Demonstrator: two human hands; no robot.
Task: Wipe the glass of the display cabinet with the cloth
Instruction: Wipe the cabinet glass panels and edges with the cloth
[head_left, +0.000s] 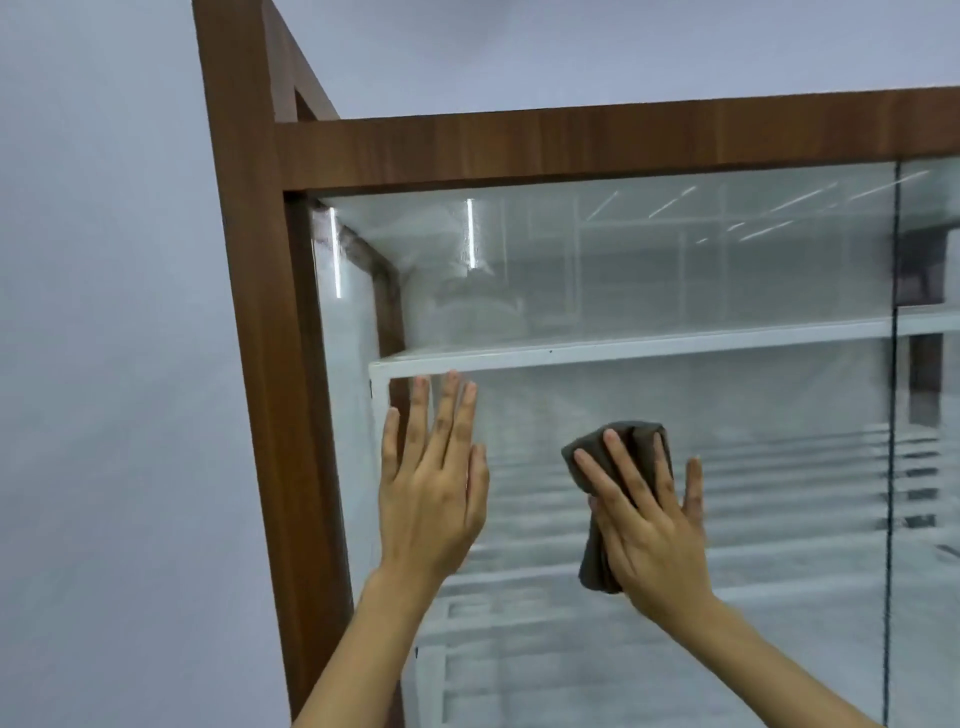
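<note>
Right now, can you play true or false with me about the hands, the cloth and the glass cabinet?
1. The right hand presses a grey cloth on the glass. True.
2. The left hand holds the cloth. False: it lies flat on the glass, fingers straight, holding nothing.
3. The cabinet frame is brown wood. True.
4. The cloth is bright yellow. False: it is dark grey.
5. The shelf inside is white. True.
</note>
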